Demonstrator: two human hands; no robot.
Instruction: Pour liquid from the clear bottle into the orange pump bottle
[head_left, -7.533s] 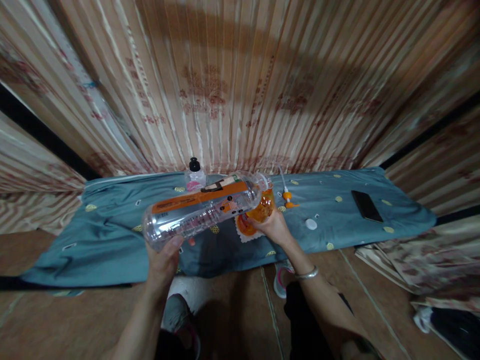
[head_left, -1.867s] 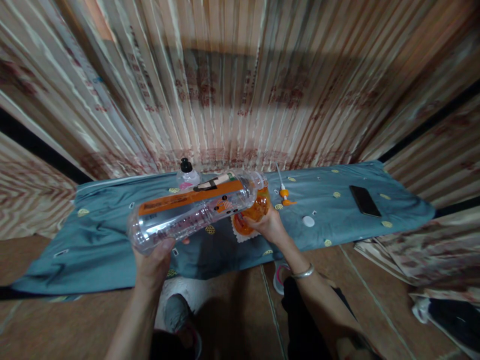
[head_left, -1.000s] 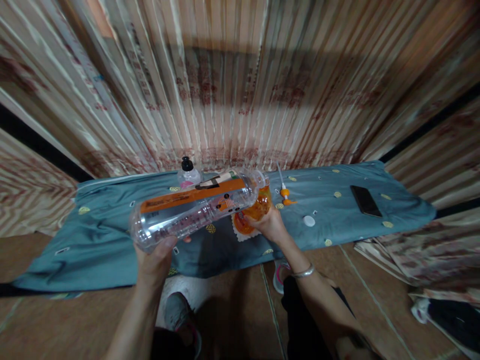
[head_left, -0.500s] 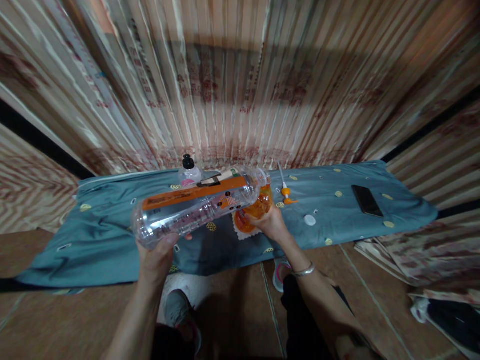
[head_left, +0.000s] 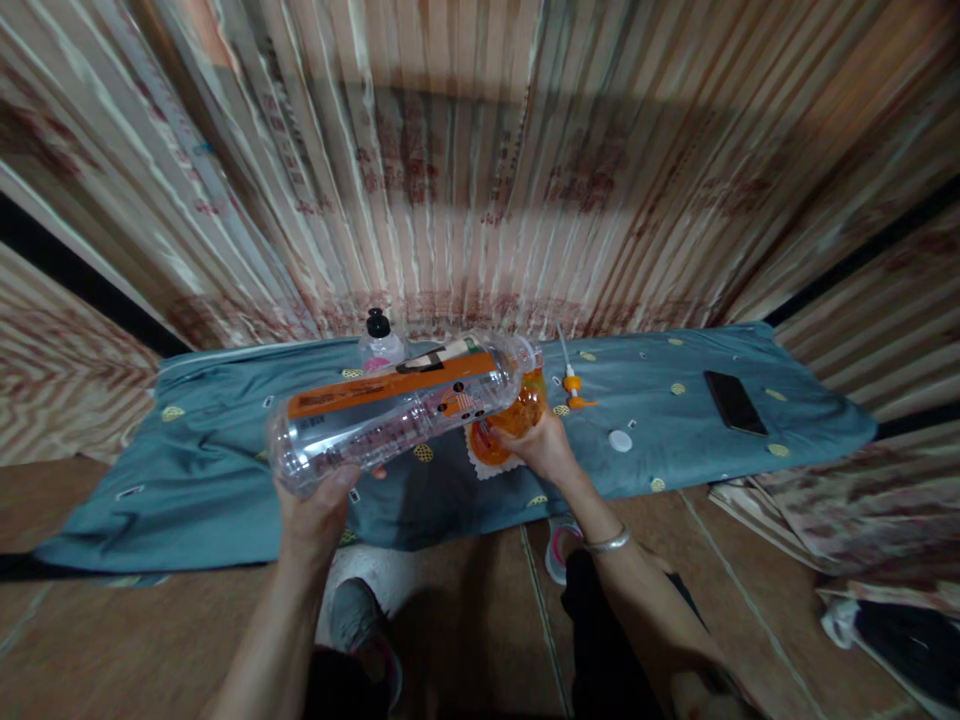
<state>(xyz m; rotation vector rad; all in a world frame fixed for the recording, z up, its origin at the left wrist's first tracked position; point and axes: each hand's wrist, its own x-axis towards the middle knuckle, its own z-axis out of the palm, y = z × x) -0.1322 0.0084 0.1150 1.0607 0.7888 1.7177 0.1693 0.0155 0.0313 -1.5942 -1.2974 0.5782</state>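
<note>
Three bottles: one clear bottle, one orange bottle, one black-capped bottle at far left. Two hands: left hand, right hand. Two near shoes. One orange pump top, one white disc, one phone at right, one bracelet.

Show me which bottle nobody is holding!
The black-capped bottle, standing at the back. The big clear bottle is in the left hand, the orange bottle in the right hand.
</note>
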